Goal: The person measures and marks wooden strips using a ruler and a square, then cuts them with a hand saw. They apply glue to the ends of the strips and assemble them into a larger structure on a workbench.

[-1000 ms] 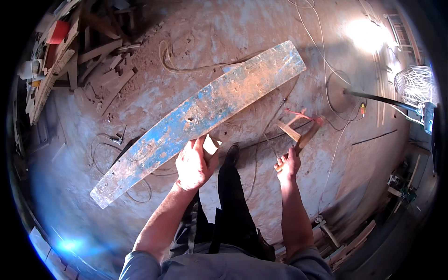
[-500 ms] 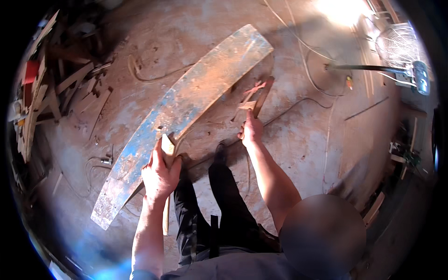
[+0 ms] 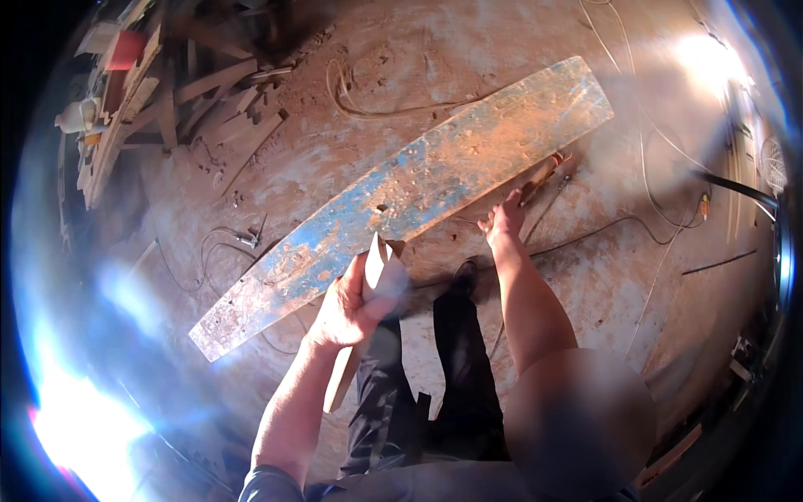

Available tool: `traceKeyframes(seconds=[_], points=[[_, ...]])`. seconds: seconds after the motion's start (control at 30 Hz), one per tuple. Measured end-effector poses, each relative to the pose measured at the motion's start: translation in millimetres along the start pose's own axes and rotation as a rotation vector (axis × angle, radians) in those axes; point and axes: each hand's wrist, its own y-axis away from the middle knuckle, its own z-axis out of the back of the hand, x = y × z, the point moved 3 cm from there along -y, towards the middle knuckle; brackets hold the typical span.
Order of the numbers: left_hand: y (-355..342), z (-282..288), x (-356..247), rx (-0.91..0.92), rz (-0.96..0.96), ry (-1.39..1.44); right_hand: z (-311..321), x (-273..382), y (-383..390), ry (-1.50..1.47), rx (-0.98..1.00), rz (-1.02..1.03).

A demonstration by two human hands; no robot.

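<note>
My left hand (image 3: pixel 351 305) is closed around a pale wooden strip (image 3: pixel 339 376), whose upper end rises beside the lower edge of a long tapered board (image 3: pixel 435 180) with worn blue paint. My right hand (image 3: pixel 504 219) reaches toward that same edge farther right, fingers apart, touching or very near the end of a wooden tool (image 3: pixel 542 177) with reddish parts, partly hidden by the board. Whether any finger still grips that tool is hard to make out; the fingers look loose. A blurred grey disc covers my right upper arm.
Scrap timber (image 3: pixel 213 88) is piled at upper left, with a red object (image 3: pixel 125 48). Cables (image 3: pixel 636 234) run over the dusty floor (image 3: pixel 192 176). A small tool with a hose (image 3: pixel 247 238) lies left of the board. A black pole (image 3: pixel 736 188) and a wire guard (image 3: pixel 772 163) stand at right.
My right hand has carried the wooden tool up-left to the board's edge and its fingers have loosened. My left hand stays on its strip, more of which now shows below it.
</note>
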Motion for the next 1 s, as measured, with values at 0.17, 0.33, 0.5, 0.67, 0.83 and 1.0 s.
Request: traceKeyframes(seconds=[0.17, 0.33, 0.5, 0.67, 0.83, 1.0], points=[[5.6, 9.3, 11.6, 0.063, 0.039, 0.084, -32.3, -8.2, -4.1, 0.0, 0.323, -0.04], [11.8, 17.1, 23.7, 0.095, 0.094, 0.154, -28.9, 0.6, -6.1, 0.102, 0.267, -0.044], [10.6, 20.4, 31.3, 0.096, 0.009, 0.227, -27.4, 15.4, 7.5, 0.119, 0.293, -0.046], [7.7, 16.9, 29.5, 0.124, -0.053, 0.375, -16.8, 25.3, 8.9, 0.211, 0.382, 0.006], [14.9, 11.5, 7.1, 0.039, -0.049, 0.299, 35.1, 9.9, 57.1, 0.466, 0.303, 0.331], [30.8, 1.8, -12.9, 0.091, -0.105, 0.464, 88.2, -65.5, 209.6, 0.296, 0.676, 0.273]])
